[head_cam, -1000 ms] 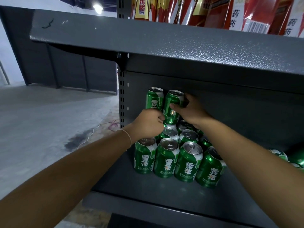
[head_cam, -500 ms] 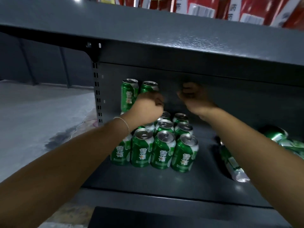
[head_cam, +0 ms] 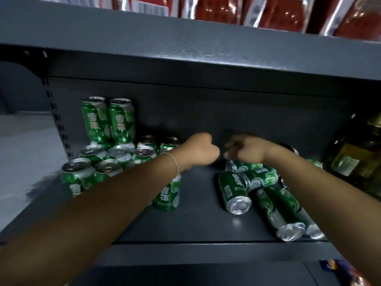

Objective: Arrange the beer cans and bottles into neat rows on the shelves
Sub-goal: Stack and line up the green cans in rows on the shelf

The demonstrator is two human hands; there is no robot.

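- Left hand [head_cam: 201, 150] is hovering over bare shelf at the middle, fingers curled into a loose fist, holding nothing that shows.
- Right hand [head_cam: 242, 149] is hanging just beside it, over the back of the fallen cans [head_cam: 257, 186]; its fingers are curling down and are blurred, so whether they are touching a can cannot be told.
- Fallen cans are lying on their sides in a loose heap at right, some crossing each other, two with ends reaching the front lip.
- Upright cans [head_cam: 121, 155] are standing in rows at left, with a stacked pair [head_cam: 109, 120] on top at the back, against the rear wall.
- Risk, as judged: pulling one can from the heap is likely setting its neighbours rolling, and the two nearest the shelf edge [head_cam: 206, 242] could drop off the front.
- Risk: the left forearm is crossing low over the front row of upright cans, so a sideways sweep could be tipping them, and the stacked pair is looking easiest to topple.
- Risk: a bottle [head_cam: 354, 157] is standing just right of the heap; a right elbow swinging wide could be knocking it.
- Room: a clear strip of shelf is lying open between rows and heap, enough for standing cans up there.
- Overhead, the upper shelf [head_cam: 185, 38] is hanging low, limiting lift height.
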